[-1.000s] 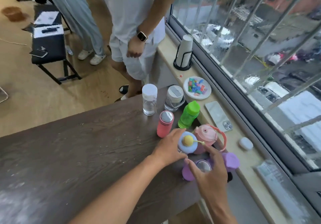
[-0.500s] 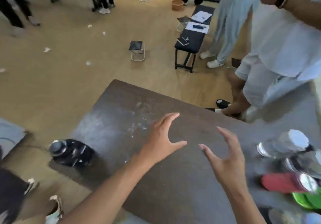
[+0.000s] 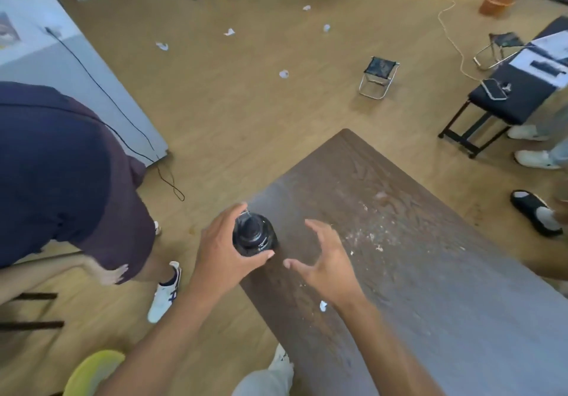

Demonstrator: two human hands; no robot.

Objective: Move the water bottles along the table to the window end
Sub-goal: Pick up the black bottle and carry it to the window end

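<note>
- Head view, looking down: I see a dark brown desk running off toward the lower right, with its far corner pointing up into the wooden floor.
- My landmark is the black water bottle, standing upright at the desk's left edge, close to that far end. I see it from above: a dark round body with a narrower cap.
- My left hand is wrapped around the bottle from the left. The thumb curls across the near side of the bottle and the fingers reach round the far side, so the hand is closed on it.
- My right hand hovers just right of the bottle, fingers spread and curved, palm turned toward the bottle. It is open and touches nothing that I can make out.
- Right of the bottle the desk top carries pale scuffs and crumbs, and a small white scrap lies on the desk nearer to me than the bottle.
- Left of the bottle a person in a dark shirt bends over, off the desk.
- Beyond the bottle, on the floor, stands a small folding stool, with scraps of paper scattered round it.
- Far right of the bottle is a black bench with papers and a phone on it.
</note>
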